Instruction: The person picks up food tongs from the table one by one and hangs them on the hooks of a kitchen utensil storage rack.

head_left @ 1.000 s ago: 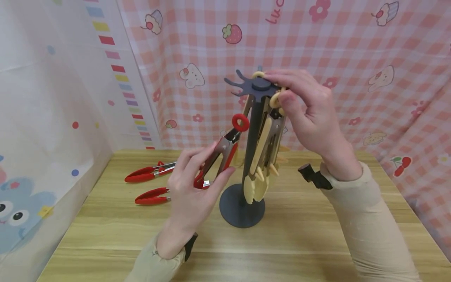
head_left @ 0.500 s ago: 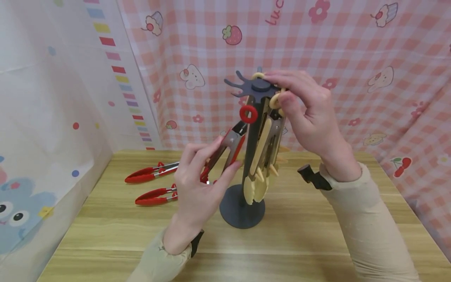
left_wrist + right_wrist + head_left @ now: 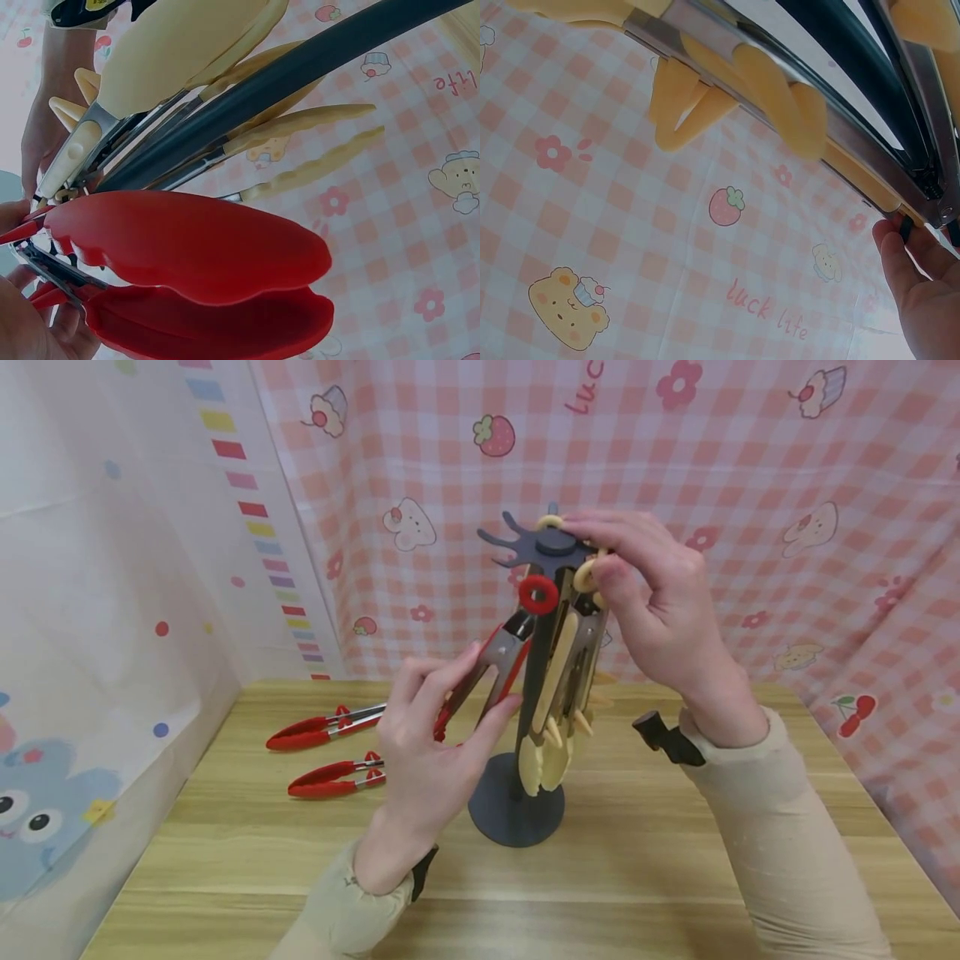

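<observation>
My left hand (image 3: 427, 752) grips a pair of red-tipped tongs (image 3: 504, 652) by the metal arms, tilted beside the post of a dark hanging stand (image 3: 557, 542). The tongs' red ring stands in front of the post, just under the hooks. In the left wrist view the red tong heads (image 3: 195, 240) hang slightly apart. My right hand (image 3: 667, 610) holds the right side of the hook top, fingers over it and thumb by a cream ring. Several cream-tipped tongs (image 3: 555, 764) hang from the right and back hooks. The left hooks hold nothing.
Two more red tongs lie on the wooden table at the left, one farther back (image 3: 300, 732) and one nearer (image 3: 322, 778). The stand's round base (image 3: 517, 818) rests on the table. A pink checked cloth (image 3: 420, 452) hangs behind.
My left hand has moved right and slightly up, bringing the red tongs' ring from left of the post to in front of it. My right hand has stayed on the stand's top.
</observation>
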